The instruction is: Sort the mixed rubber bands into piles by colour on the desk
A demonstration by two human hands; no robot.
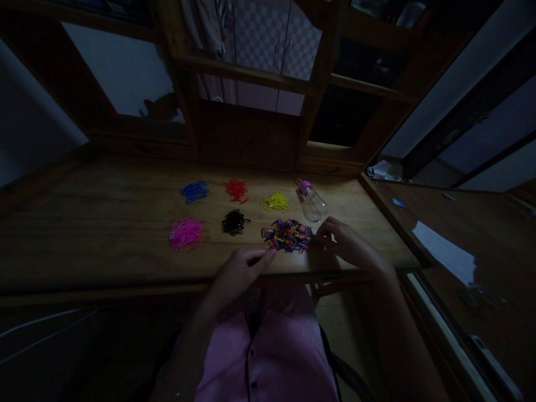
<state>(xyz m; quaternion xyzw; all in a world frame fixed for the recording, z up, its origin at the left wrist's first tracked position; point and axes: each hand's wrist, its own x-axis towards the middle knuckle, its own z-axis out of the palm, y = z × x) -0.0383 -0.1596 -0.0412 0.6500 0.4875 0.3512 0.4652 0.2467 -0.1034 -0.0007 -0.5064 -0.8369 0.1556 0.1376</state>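
Note:
A mixed heap of small multicoloured looped pieces lies near the table's front edge; whether they are clips or little bands is too dim to tell. My left hand reaches its lower left edge, thumb and forefinger drawn together in a pinch. At the heap's right edge, my right hand has curled fingers and a thumb closing towards them. Anything in either pinch is hidden. Single-colour piles lie around: black, pink, blue, red and yellow.
A clear bulb-shaped bottle with a pink top lies behind my right hand. Wooden shelving rises at the table's back. On a lower surface to the right are white paper and a small blue item. The room is dim.

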